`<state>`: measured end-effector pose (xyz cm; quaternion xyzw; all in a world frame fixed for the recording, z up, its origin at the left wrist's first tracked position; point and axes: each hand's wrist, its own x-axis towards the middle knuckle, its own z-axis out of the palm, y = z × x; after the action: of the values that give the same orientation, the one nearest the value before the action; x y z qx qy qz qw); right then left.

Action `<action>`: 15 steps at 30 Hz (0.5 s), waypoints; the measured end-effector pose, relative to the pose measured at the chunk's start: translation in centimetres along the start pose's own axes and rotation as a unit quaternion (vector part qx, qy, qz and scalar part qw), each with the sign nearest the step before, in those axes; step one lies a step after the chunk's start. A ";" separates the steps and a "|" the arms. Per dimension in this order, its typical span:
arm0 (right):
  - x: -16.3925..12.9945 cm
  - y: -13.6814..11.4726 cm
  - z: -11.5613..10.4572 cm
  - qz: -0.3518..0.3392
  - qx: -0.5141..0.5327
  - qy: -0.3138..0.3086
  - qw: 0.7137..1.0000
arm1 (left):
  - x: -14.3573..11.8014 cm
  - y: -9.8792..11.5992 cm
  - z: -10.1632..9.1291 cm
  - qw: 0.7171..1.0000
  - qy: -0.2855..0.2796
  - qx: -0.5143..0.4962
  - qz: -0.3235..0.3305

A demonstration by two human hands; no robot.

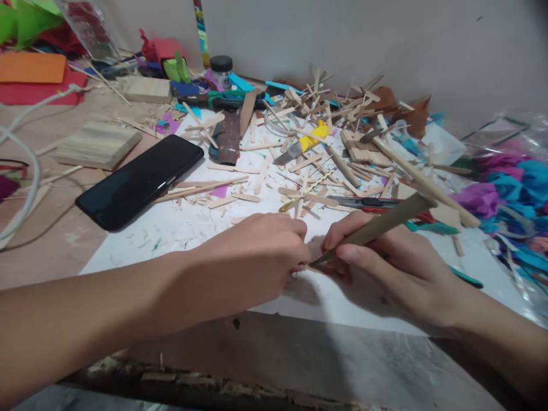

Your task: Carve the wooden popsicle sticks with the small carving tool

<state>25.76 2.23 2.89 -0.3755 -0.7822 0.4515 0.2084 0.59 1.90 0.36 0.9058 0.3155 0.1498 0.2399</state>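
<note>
A capped jar [221, 69], contents unclear, stands beyond the curled left hand [265, 257], whose hold is hidden, and over a white sheet [143, 240] before a pale wall [334, 40] the right hand [398, 257] grips a wooden-handled tool [385, 224], tip beside the left.

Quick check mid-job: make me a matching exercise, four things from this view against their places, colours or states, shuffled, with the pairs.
1. Phone
2. Right hand
3. Orange sheet
4. Small jar

A. Has a black lid
B. Lies over a red sheet
C. Dark, face up
D. Grips a stick-like handle

Pairs: 1-C, 2-D, 3-B, 4-A
</note>
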 end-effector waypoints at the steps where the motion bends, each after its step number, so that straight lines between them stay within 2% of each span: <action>1: 0.1 -0.3 -0.1 -0.022 -0.037 -0.004 0.999 | 0.0 0.0 0.1 1.000 0.007 -0.006 0.005; 5: 0.7 -1.5 0.0 -0.079 -0.117 -0.013 0.990 | -0.1 0.1 0.0 0.999 0.038 -0.019 0.028; 12: 0.5 -1.6 0.6 -0.073 -0.124 -0.011 0.990 | -0.2 -0.2 0.3 0.995 0.072 -0.010 0.070; 15: 0.2 -1.6 0.8 -0.075 -0.125 0.003 0.989 | -0.3 -0.5 0.6 0.995 0.068 -0.001 0.080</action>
<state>24.44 1.41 3.84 -0.3402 -0.8579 0.3321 0.1949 0.42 1.84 -0.43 0.9156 0.2577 0.2298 0.2061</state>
